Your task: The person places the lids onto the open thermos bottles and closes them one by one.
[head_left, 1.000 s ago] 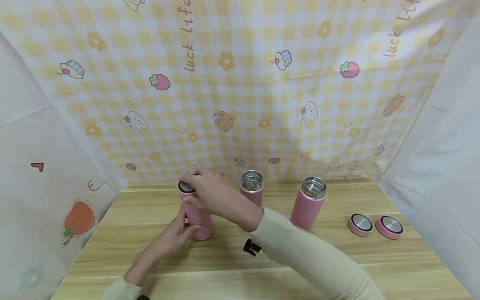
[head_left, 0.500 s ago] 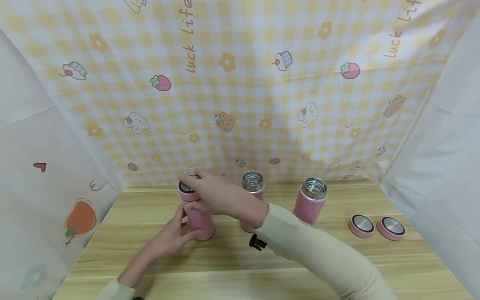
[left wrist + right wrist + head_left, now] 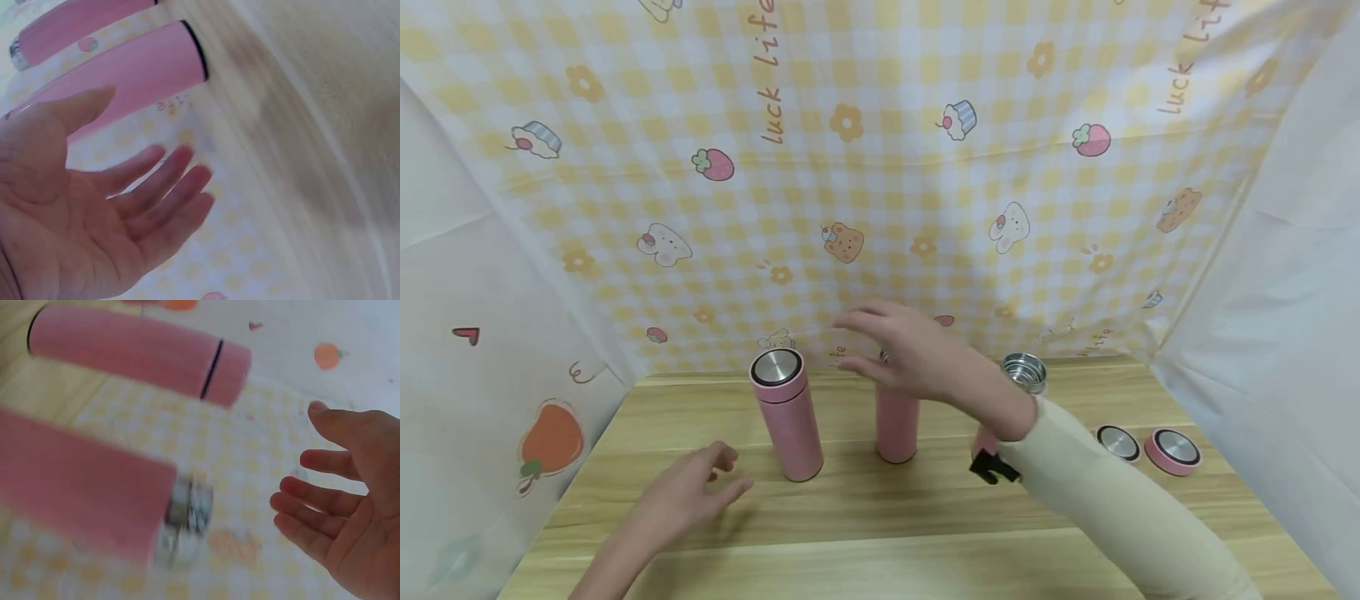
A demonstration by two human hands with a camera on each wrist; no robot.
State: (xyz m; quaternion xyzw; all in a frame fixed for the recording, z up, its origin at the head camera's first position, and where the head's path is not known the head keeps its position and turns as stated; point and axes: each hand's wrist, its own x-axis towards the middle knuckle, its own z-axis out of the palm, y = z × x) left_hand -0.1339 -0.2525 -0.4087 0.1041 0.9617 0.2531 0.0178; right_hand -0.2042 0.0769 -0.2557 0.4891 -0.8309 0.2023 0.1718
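Note:
Upright at the left stands a pink thermos bottle point(image 3: 793, 433) with its pink, steel-topped lid point(image 3: 777, 368) on. My left hand point(image 3: 681, 496) is just left of it, fingers relaxed and holding nothing; the left wrist view shows the bare palm point(image 3: 87, 212). A second pink thermos bottle point(image 3: 898, 429) stands in the middle, partly behind my right hand point(image 3: 917, 350). That hand hovers at the height of its steel mouth point(image 3: 187, 519), thumb and fingers spread with nothing between them. The third thermos bottle point(image 3: 1024, 373), lidless, is mostly behind the right forearm.
Two pink lids point(image 3: 1176, 450) lie side by side on the right of the wooden table point(image 3: 865, 567), the nearer-in one partly covered by the sleeve point(image 3: 1120, 492). A yellow checked cloth point(image 3: 880, 183) hangs close behind the bottles, with white cloth at both sides.
Both hands have let go of the left thermos bottle, whose lid now sits on it. The left hand has drawn back leftward; the right hand has moved right, over the middle bottle.

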